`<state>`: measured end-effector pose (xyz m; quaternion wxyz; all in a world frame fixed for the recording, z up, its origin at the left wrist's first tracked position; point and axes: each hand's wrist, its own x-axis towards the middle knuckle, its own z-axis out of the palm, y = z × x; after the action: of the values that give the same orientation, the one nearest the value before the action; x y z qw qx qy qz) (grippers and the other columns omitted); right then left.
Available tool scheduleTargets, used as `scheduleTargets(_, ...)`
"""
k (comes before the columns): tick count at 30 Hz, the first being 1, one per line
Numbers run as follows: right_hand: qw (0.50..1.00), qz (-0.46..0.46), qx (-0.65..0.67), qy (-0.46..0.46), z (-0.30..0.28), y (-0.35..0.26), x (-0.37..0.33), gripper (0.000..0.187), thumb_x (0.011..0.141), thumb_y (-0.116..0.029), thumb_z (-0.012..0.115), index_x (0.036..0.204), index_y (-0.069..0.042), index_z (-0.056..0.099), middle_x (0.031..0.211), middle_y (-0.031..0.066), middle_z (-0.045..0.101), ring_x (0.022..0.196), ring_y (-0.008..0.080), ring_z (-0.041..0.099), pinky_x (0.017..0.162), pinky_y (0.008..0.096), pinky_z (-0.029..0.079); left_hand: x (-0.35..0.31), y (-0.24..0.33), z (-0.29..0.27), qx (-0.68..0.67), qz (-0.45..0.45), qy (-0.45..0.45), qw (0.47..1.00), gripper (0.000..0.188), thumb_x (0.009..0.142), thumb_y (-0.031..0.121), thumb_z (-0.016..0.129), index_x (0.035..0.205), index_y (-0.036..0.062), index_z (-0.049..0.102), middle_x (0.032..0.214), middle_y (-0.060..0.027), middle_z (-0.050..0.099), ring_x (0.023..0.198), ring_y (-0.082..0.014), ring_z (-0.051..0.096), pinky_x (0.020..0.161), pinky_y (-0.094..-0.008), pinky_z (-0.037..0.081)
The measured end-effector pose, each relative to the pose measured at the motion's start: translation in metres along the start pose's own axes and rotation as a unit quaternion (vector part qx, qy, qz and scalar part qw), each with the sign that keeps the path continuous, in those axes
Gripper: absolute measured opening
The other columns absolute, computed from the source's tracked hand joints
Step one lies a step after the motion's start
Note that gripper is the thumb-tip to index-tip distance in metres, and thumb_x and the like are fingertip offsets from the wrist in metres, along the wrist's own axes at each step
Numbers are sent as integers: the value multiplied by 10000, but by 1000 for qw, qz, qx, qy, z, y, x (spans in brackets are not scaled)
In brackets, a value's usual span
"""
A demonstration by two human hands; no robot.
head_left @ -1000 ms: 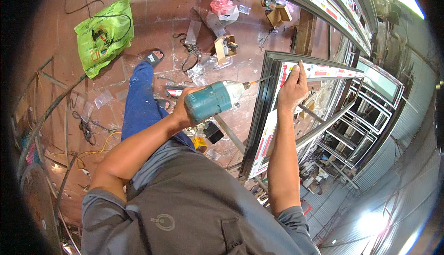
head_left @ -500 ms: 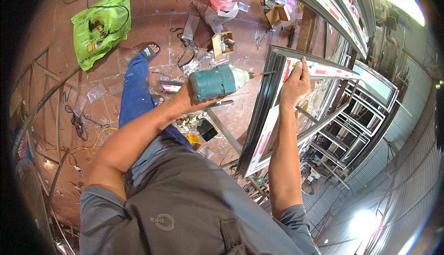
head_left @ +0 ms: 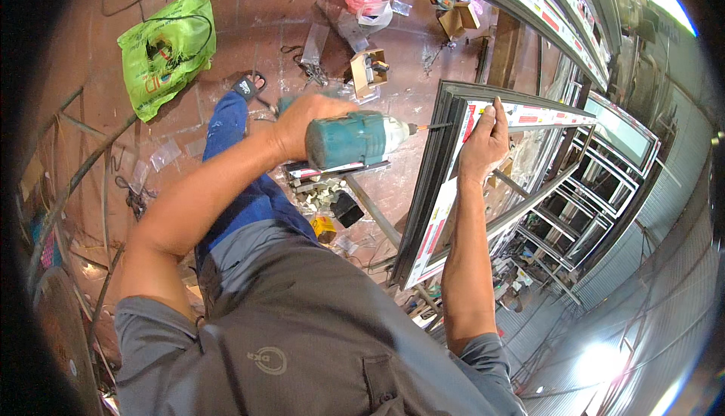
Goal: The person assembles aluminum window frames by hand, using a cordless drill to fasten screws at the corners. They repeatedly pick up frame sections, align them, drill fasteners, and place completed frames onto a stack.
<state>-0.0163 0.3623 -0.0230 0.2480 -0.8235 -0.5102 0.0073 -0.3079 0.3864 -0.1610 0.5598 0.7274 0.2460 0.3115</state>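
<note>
My left hand (head_left: 306, 121) is wrapped round the grip of a teal cordless drill driver (head_left: 346, 141), partly smeared by motion. From its silver nose, a long thin bit points right, its tip at the outer edge of a dark-edged window frame (head_left: 442, 167). That frame stands tilted in front of me, with white and red protective film on its faces. Near its upper corner, my right hand (head_left: 483, 144) grips the frame, thumb and forefinger uppermost. Whether a screw sits on the bit's tip is too small to tell.
More film-covered frame profiles (head_left: 529, 16) lean at upper right. Stacked frames (head_left: 581, 204) stand beyond my right arm. On the tiled floor are an open cardboard box (head_left: 368, 72), a green plastic bag (head_left: 166, 53), a black container (head_left: 347, 209) and scattered wrappers. Metal bars (head_left: 83, 167) rise at left.
My left hand has swung up over the drill driver, rolling its body, and the left elbow has moved outward. The bit stays at the frame's edge. My right hand keeps its place on the frame.
</note>
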Motion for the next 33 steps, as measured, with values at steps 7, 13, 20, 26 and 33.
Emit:
scheduleTargets(7,1000,26,12,-3,1,7,-1,359,1068,-216,588,1323,19,680,1239,208,737,1085,246,704,975,357,526,-21,22,29,-222,-62,25,973,481,715,135,828,1172,46,704,987,-147,744,864,-278,725,840,-352,565)
scheduleTargets(13,1000,7,-1,4,1,4,-2,369,1065,-236,597,1324,14,681,1165,199,756,1009,234,709,932,357,539,-29,12,39,-142,-22,21,989,461,767,194,850,1187,62,713,1062,-134,751,959,-272,731,885,-355,568)
scheduleTargets(20,998,48,28,-21,-2,14,-2,370,1057,-236,618,1347,-15,683,1130,196,766,954,187,691,895,347,542,-32,51,59,-179,-125,100,971,371,912,329,821,1145,54,731,1017,-98,758,934,-222,715,856,-367,563)
scheduleTargets(26,983,84,160,23,-17,34,-8,299,1040,-214,648,1217,16,718,927,84,724,770,129,648,723,290,547,-59,59,59,-216,-264,83,936,426,906,385,826,1145,42,748,1087,-82,771,1001,-184,700,933,-367,547)
scheduleTargets(33,949,228,217,-4,-109,68,-119,254,1042,-242,651,1028,-8,748,713,-7,613,570,50,526,507,226,414,-146,49,55,-33,-152,98,983,413,899,294,824,1237,81,718,1189,-103,755,1098,-259,716,971,-398,553)
